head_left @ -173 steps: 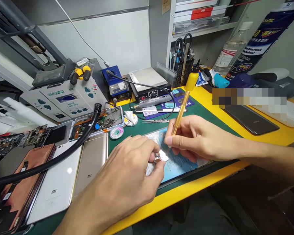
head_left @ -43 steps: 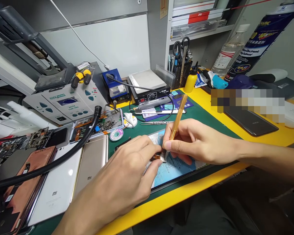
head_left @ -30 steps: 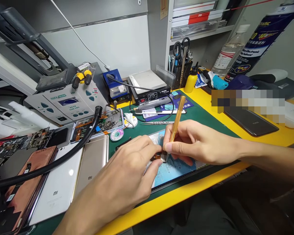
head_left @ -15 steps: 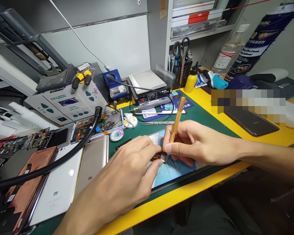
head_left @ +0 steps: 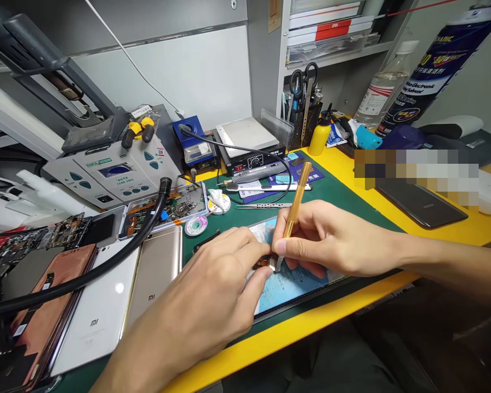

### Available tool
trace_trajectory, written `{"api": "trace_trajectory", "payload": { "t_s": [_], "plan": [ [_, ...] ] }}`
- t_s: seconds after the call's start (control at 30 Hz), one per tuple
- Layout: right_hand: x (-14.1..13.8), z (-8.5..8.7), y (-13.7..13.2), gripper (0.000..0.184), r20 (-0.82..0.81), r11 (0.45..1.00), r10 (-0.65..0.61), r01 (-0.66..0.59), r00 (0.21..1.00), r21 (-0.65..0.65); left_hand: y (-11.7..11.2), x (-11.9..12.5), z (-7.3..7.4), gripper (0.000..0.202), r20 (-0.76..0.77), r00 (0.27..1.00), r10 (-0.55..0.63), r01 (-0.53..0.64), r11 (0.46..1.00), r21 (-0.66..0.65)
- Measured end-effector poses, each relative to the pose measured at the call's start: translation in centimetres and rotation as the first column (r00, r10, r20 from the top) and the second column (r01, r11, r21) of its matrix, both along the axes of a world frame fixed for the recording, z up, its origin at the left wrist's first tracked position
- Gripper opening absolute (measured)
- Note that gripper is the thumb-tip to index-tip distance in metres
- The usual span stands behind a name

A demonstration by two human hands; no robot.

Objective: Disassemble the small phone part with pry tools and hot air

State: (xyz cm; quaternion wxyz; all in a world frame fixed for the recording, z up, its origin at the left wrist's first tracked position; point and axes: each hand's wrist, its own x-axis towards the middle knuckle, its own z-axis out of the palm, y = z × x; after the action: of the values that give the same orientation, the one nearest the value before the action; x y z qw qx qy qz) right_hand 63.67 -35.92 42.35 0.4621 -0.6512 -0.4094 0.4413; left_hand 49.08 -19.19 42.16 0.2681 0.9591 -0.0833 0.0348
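Working a small part at the desk [head_left: 311, 322] front, both hands closed.

At far left, phones [head_left: 98, 311] lying back up in a row under a black hose [head_left: 106, 262], with a grey station [head_left: 114, 172] behind and a tray [head_left: 175, 202] of boards just right of it. Next, left hand [head_left: 204, 305] curled, thumb and forefinger pinched on the part [head_left: 269, 264], holding it down on the blue mat [head_left: 298, 284] near the desk's front edge. Touching it on the right, right hand [head_left: 331, 240] closed in a pen grip on a gold tool [head_left: 297, 199], tip down at the part, shaft tilted up and away. Farther right, a yellow bottle [head_left: 319, 136] at the back and a dark phone [head_left: 421, 202] flat on the yellow surface.
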Motion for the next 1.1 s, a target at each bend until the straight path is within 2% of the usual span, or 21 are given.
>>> {"api": "trace_trajectory", "payload": {
  "t_s": [0.6,0.83,1.1],
  "plan": [
    [-0.01,0.41,0.06,0.018,-0.023,0.999,-0.027,0.027,0.999,-0.025,-0.02,0.01,-0.10,0.012,-0.002,1.000,0.000,0.000,1.000,-0.004],
    [-0.17,0.64,0.04,0.016,-0.043,0.985,-0.172,0.172,0.984,-0.014,0.00,0.09,-0.11,0.019,0.047,0.999,0.007,-0.007,1.000,0.001],
    [-0.15,0.63,-0.12,0.014,-0.069,0.983,-0.185,0.185,0.980,-0.015,-0.06,-0.16,-0.23,0.016,0.035,0.998,0.045,-0.046,0.999,0.008]
  ]
}}
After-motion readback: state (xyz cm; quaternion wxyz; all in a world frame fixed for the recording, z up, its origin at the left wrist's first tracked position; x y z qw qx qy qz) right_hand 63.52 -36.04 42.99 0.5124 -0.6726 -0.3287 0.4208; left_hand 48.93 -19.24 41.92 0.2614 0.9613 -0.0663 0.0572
